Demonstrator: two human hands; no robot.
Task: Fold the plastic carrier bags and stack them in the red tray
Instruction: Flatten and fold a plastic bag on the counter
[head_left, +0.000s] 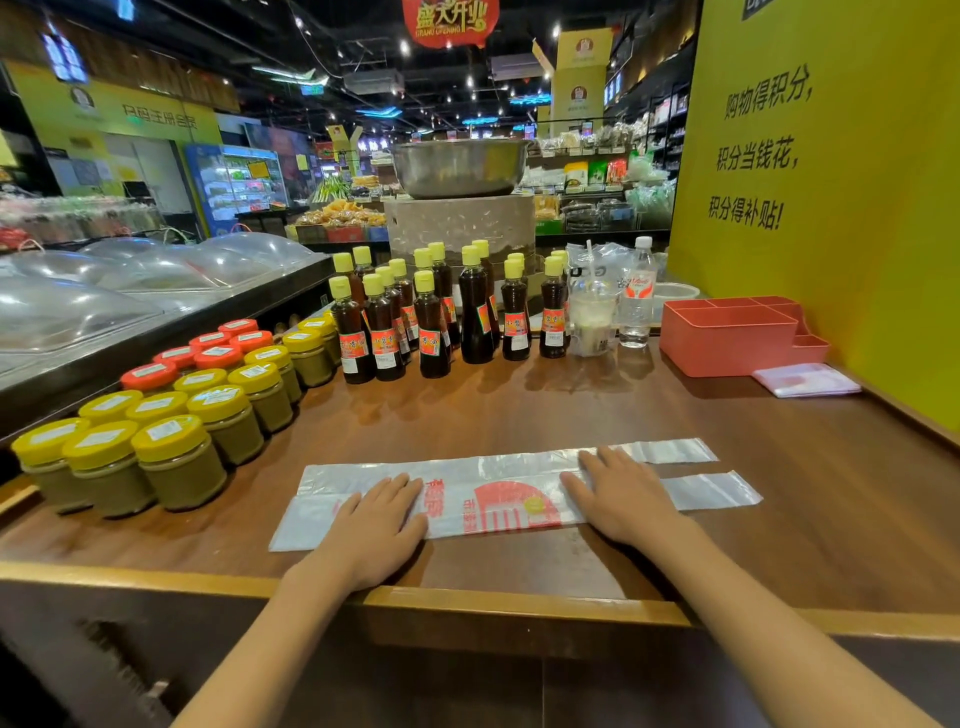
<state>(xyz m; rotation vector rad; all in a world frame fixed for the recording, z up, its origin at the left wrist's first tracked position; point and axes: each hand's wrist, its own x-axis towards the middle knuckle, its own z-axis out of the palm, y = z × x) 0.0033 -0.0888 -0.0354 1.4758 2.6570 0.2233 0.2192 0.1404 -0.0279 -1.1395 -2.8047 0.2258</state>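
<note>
Thin glossy plastic bag (498, 493) on a smooth polished wooden counter (519, 410).

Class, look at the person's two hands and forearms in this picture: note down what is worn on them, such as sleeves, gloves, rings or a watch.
Nothing is worn. The left hand and right hand are bare, without gloves, and no rings show. Both forearms are bare up to the picture's bottom edge: no sleeve, watch or bracelet is in view.

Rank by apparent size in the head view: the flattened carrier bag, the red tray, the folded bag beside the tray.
1. Flattened carrier bag, though nearness enlarges it.
2. Red tray.
3. Folded bag, clearly the smallest.
</note>
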